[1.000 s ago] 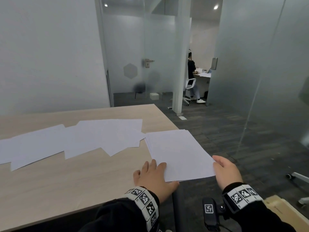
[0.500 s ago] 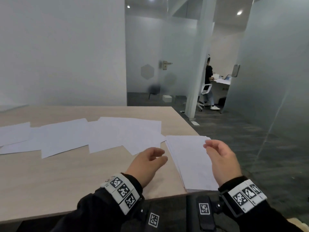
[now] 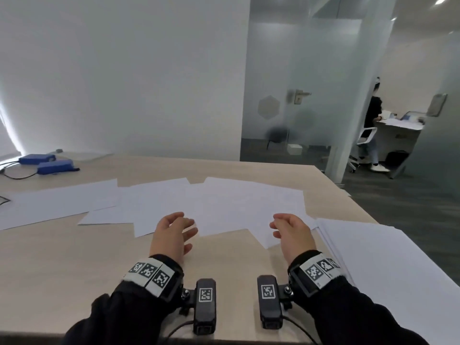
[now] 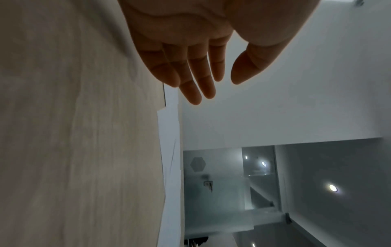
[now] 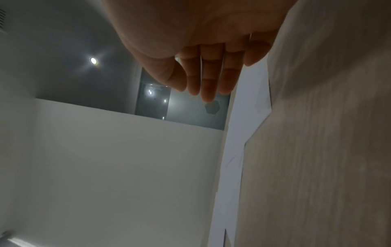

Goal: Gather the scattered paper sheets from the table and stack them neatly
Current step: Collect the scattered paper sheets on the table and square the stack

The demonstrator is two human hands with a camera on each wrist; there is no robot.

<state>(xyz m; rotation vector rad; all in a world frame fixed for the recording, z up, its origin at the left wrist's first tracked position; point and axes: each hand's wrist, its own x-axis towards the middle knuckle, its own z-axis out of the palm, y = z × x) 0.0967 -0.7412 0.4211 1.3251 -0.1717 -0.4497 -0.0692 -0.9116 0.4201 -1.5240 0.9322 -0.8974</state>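
Leftmost, two blue boxes (image 3: 46, 164) sit at the far corner of the wooden table (image 3: 74, 270), well beyond the scattered paper sheets (image 3: 154, 202), which overlap in a loose band across its middle. Just nearer than that band, the left hand (image 3: 173, 235) hovers with fingers relaxed and spread, holding nothing. Beside it the right hand (image 3: 292, 232) hangs likewise empty, fingers loosely extended. Right of the band lies the stack (image 3: 388, 260), at the table's edge.
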